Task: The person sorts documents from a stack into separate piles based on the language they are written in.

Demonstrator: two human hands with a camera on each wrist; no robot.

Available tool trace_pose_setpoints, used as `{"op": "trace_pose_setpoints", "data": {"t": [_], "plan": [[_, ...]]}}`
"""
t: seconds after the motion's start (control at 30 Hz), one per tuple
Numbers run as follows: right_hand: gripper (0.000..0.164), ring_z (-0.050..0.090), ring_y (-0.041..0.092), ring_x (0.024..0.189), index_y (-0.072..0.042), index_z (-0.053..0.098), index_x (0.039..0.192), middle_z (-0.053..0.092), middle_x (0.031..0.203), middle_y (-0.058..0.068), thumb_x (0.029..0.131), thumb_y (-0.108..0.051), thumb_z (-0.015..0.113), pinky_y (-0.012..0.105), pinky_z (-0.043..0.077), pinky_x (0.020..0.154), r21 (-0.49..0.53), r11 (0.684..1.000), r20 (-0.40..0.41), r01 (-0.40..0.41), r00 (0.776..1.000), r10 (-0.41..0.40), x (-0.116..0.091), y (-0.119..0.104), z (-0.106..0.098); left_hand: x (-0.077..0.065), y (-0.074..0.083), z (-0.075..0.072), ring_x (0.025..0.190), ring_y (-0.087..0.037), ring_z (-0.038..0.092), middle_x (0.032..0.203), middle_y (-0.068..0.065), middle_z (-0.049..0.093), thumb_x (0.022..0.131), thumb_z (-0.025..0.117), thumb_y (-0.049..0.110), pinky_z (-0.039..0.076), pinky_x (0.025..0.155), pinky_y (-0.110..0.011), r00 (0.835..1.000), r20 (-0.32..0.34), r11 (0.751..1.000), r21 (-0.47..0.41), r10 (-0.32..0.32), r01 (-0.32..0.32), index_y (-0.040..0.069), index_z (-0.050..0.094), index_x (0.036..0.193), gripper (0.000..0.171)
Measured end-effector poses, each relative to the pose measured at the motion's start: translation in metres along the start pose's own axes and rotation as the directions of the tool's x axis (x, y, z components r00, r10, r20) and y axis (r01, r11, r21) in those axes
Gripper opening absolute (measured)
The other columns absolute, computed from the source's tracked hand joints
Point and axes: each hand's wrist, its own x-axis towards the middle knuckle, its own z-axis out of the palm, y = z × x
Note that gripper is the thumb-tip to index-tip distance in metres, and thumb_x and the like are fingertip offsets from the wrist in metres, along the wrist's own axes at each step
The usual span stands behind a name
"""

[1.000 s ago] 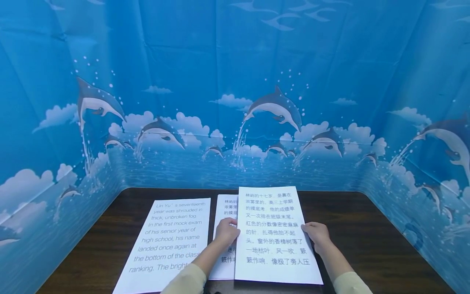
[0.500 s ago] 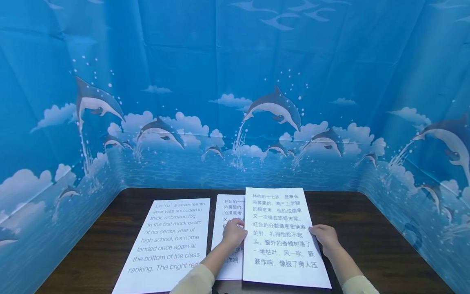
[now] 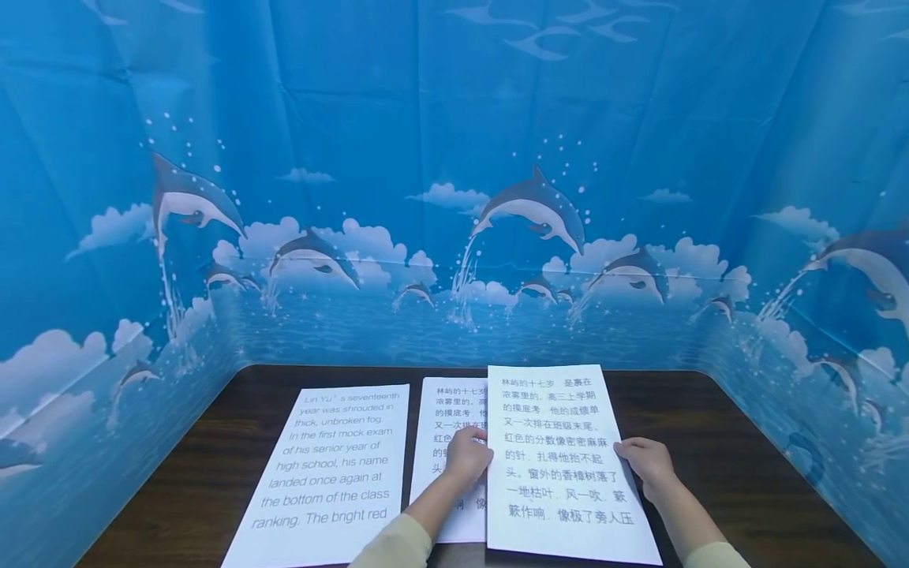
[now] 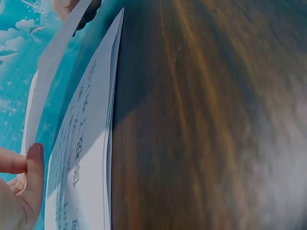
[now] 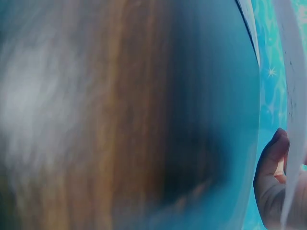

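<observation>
A white sheet of paper (image 3: 554, 493) printed with Chinese text is held up off the table, tilted, between my two hands. At its left edge my left hand (image 3: 467, 461) pinches it; the left wrist view shows the thumb and fingers of that hand (image 4: 23, 184) on the sheet (image 4: 50, 72). My right hand (image 3: 648, 465) pinches the right edge, seen also in the right wrist view with the paper (image 5: 293, 72) beside the thumb. Behind and left lies a stack of Chinese-text sheets (image 3: 447, 414), partly covered by the held sheet and my left hand.
An English-text sheet (image 3: 334, 473) lies flat on the dark wooden table (image 3: 185, 473), left of the stack. A blue dolphin-print curtain (image 3: 383, 158) encloses the table at the back and both sides.
Both hands have moved to the right with the held sheet, uncovering more of the stack beneath. The English sheet stays in place.
</observation>
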Motion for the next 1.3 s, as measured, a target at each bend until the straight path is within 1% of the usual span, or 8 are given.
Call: {"op": "trace_pose_setpoints", "data": {"t": [0.27, 0.53, 0.67, 0.83, 1.0, 1.17, 1.3], "plan": [[0.031, 0.056, 0.024, 0.071, 0.010, 0.049, 0.105, 0.056, 0.085, 0.017, 0.087, -0.015, 0.048, 0.035, 0.041, 0.062, -0.002, 1.000, -0.014, -0.030, 0.999, 0.030, 0.000, 0.006, -0.011, -0.005, 0.003, 0.011, 0.041, -0.013, 0.044, 0.065, -0.007, 0.049, 0.068, 0.051, -0.008, 0.036, 0.035, -0.020, 1.000, 0.001, 1.000, -0.015, 0.004, -0.004, -0.003, 0.056, 0.097, 0.030], [0.032, 0.054, 0.027, 0.074, 0.011, 0.048, 0.105, 0.055, 0.085, 0.018, 0.086, -0.015, 0.050, 0.039, 0.038, 0.065, -0.006, 0.999, -0.035, -0.054, 0.998, 0.054, 0.003, 0.010, -0.021, -0.008, 0.006, 0.022, 0.047, -0.016, 0.050, 0.071, -0.010, 0.050, 0.068, 0.051, -0.008, 0.041, 0.037, -0.023, 1.000, 0.002, 1.000, -0.014, 0.005, -0.005, -0.002, 0.057, 0.094, 0.027], [0.032, 0.054, 0.026, 0.073, 0.012, 0.048, 0.104, 0.055, 0.082, 0.017, 0.085, -0.013, 0.050, 0.039, 0.039, 0.065, -0.018, 0.998, -0.040, -0.057, 0.998, 0.057, 0.005, 0.014, -0.026, -0.009, 0.006, 0.028, 0.045, -0.014, 0.048, 0.072, -0.010, 0.050, 0.066, 0.050, -0.008, 0.039, 0.035, -0.021, 1.000, -0.004, 1.000, -0.009, 0.003, -0.003, -0.002, 0.057, 0.093, 0.028], [0.033, 0.054, 0.026, 0.072, 0.014, 0.048, 0.104, 0.055, 0.081, 0.016, 0.084, -0.012, 0.052, 0.040, 0.039, 0.065, -0.016, 0.998, -0.032, -0.056, 0.998, 0.056, 0.004, 0.018, -0.032, -0.011, 0.006, 0.035, 0.043, -0.012, 0.045, 0.072, -0.010, 0.049, 0.068, 0.050, -0.007, 0.035, 0.034, -0.019, 1.000, -0.002, 1.000, 0.023, 0.013, -0.013, -0.001, 0.057, 0.092, 0.026], [0.034, 0.053, 0.028, 0.075, 0.013, 0.047, 0.105, 0.055, 0.083, 0.017, 0.084, -0.013, 0.052, 0.042, 0.038, 0.067, -0.011, 0.997, -0.037, -0.079, 0.996, 0.079, 0.005, 0.019, -0.038, -0.015, 0.009, 0.039, 0.045, -0.014, 0.045, 0.074, -0.010, 0.048, 0.069, 0.050, -0.007, 0.035, 0.034, -0.020, 0.999, 0.009, 0.999, 0.027, 0.035, -0.036, -0.002, 0.056, 0.092, 0.025], [0.034, 0.053, 0.027, 0.074, 0.013, 0.047, 0.106, 0.055, 0.082, 0.016, 0.084, -0.014, 0.052, 0.040, 0.039, 0.065, -0.008, 0.995, -0.054, -0.098, 0.994, 0.097, 0.007, 0.022, -0.043, -0.017, 0.011, 0.043, 0.045, -0.013, 0.045, 0.077, -0.011, 0.050, 0.069, 0.050, -0.008, 0.035, 0.033, -0.019, 0.999, 0.018, 0.999, 0.028, 0.037, -0.038, -0.002, 0.056, 0.092, 0.025], [0.036, 0.053, 0.028, 0.075, 0.013, 0.046, 0.107, 0.055, 0.083, 0.017, 0.084, -0.014, 0.053, 0.043, 0.038, 0.067, -0.008, 0.994, -0.054, -0.107, 0.993, 0.106, 0.007, 0.024, -0.050, -0.019, 0.015, 0.049, 0.047, -0.014, 0.047, 0.078, -0.012, 0.051, 0.067, 0.049, -0.008, 0.037, 0.034, -0.020, 0.999, 0.025, 0.999, 0.010, 0.040, -0.041, -0.003, 0.057, 0.092, 0.026]]}}
